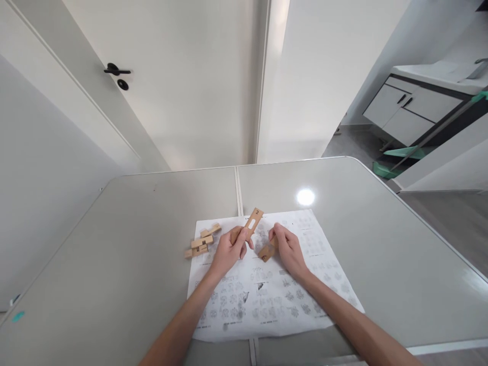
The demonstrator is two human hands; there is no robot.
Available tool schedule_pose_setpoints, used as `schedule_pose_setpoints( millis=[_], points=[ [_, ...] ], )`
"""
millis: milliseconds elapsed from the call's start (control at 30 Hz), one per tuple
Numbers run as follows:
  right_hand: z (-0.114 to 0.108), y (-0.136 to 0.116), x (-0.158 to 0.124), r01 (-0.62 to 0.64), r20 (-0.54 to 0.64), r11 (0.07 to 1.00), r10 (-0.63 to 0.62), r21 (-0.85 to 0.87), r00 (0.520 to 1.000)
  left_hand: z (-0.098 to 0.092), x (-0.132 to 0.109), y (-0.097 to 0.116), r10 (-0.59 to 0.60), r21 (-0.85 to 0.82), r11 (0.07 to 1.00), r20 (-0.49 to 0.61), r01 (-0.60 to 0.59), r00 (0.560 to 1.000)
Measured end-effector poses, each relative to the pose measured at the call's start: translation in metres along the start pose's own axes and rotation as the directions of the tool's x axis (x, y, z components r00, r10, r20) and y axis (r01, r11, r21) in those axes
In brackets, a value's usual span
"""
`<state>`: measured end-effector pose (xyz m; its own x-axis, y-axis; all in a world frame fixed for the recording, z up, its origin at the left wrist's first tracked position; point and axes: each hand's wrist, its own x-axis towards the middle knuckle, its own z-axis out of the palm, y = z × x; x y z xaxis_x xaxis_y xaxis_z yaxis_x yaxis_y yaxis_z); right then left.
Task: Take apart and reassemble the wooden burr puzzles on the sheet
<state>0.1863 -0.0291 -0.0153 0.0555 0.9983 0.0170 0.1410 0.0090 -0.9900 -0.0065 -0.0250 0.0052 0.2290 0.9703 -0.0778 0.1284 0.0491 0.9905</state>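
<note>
My left hand (230,247) is closed on a flat wooden puzzle piece (256,215) marked "2", with a pale slot showing in its middle. It tilts up and to the right above the paper. In my right hand (288,246) is a second wooden piece (266,253), marked with a dark digit and notched; my fingers cover its upper end. The two pieces are apart. Left of my left hand, several more notched wooden pieces (202,242) lie in a loose cluster across the paper's left edge.
Under my hands a large printed sheet (274,323) with rows of small diagrams lies on a grey folding table (152,284). A white door (183,76) with a black handle (117,70) stands beyond the table. At right is a white sink cabinet (414,104).
</note>
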Motion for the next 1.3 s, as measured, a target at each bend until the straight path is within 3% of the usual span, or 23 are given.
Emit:
schedule_pose_setpoints(
  millis=[133,300,600,767,1000,1300],
  points=[
    [-0.0021,0.0013,0.0038,-0.027,-0.007,0.999,0.027,0.03,1.0,0.0014,0.0014,-0.0001,-0.011,-0.025,1.0,-0.025,0.011,1.0],
    [-0.0027,-0.0007,0.0063,-0.094,0.093,0.969,0.075,0.226,0.993,0.0017,-0.0002,-0.0024,0.024,0.02,1.0,-0.043,-0.023,0.999],
    [-0.0008,0.0024,0.0084,-0.05,0.087,0.943,0.022,0.328,0.996,0.0005,0.0001,-0.0059,0.029,0.024,0.999,-0.173,-0.025,0.984],
    [0.0013,0.0032,0.007,-0.043,0.035,0.942,0.033,0.332,0.999,0.0012,0.0001,-0.0077,0.037,0.015,0.999,-0.216,-0.034,0.976],
    [0.0028,0.0077,0.0066,-0.007,-0.06,0.968,0.023,0.25,0.998,-0.0005,-0.0022,-0.0071,0.124,0.224,0.972,-0.264,-0.064,0.957],
    [0.0009,0.0082,0.0062,-0.003,-0.06,0.982,0.015,0.189,0.998,0.0,-0.0026,-0.0052,0.268,0.367,0.915,-0.242,-0.168,0.932]
  ],
)
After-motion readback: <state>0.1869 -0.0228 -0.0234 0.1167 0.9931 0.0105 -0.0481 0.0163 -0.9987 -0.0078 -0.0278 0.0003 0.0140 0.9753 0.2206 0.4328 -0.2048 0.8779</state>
